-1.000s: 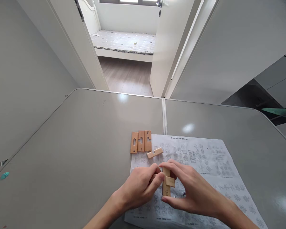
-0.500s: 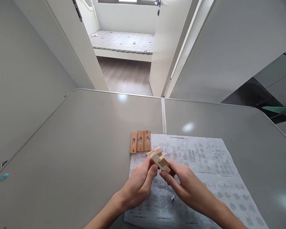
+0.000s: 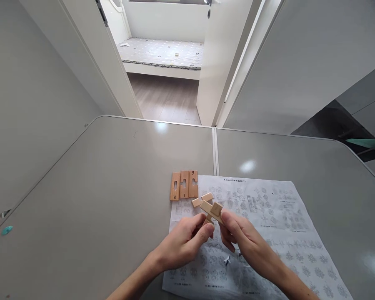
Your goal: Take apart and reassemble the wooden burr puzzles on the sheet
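Observation:
Between my two hands, above a printed sheet (image 3: 253,208), are light wooden puzzle pieces (image 3: 210,207) joined crosswise. My left hand (image 3: 187,241) pinches the lower end with thumb and forefinger. On the other side my right hand (image 3: 245,235) grips the long bar by its right end, beside a square block. Just beyond, another pale wooden piece (image 3: 206,196) lies on the paper, partly hidden by what I hold. Three flat, reddish wooden pieces with slots stand in a row past the left hand: one marked 2 (image 3: 174,186), one marked 1 (image 3: 184,184) and a third (image 3: 193,184).
The grey table (image 3: 112,187) has a seam (image 3: 215,152) across it. A small white scrap (image 3: 227,261) sits on the sheet near my right wrist. A turquoise bit (image 3: 6,230) is at the far left. Past the table, an open door (image 3: 217,62) shows a bed (image 3: 162,54).
The held pieces have turned, so the square block now faces up. My right hand has shifted slightly right and the left hand has dropped a little lower on the pieces.

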{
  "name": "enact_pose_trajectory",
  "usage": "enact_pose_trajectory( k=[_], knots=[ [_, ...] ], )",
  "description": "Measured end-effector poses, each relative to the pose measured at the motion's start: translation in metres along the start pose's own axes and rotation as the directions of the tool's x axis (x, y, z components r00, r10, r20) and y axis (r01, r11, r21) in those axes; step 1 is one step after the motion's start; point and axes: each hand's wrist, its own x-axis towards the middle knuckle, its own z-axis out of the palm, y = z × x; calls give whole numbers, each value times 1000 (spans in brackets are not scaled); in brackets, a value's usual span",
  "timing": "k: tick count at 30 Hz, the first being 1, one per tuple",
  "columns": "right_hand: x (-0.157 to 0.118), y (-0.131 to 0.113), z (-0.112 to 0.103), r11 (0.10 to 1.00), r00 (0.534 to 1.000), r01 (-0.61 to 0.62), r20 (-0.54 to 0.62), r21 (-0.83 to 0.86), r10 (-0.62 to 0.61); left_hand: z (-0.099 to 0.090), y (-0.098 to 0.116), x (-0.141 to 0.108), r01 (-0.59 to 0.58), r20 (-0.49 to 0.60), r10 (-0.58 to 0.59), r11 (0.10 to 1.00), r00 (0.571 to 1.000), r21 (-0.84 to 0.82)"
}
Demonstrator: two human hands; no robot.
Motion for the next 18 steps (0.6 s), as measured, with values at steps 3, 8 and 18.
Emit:
enact_pose_trajectory(
  k=[3,8,18],
  knots=[
    [1,1,5,990,999,-37,11,137,36,1,1,0,-21,-47,21,1000,999,-3],
    [3,-2,12,952,998,-61,26,298,56,3,-2,-1,-41,-110,36,998,993,-37],
    [1,-6,29,783,978,-204,91,588,186,1,-6,1,-131,-192,140,990,971,59]
  ],
)
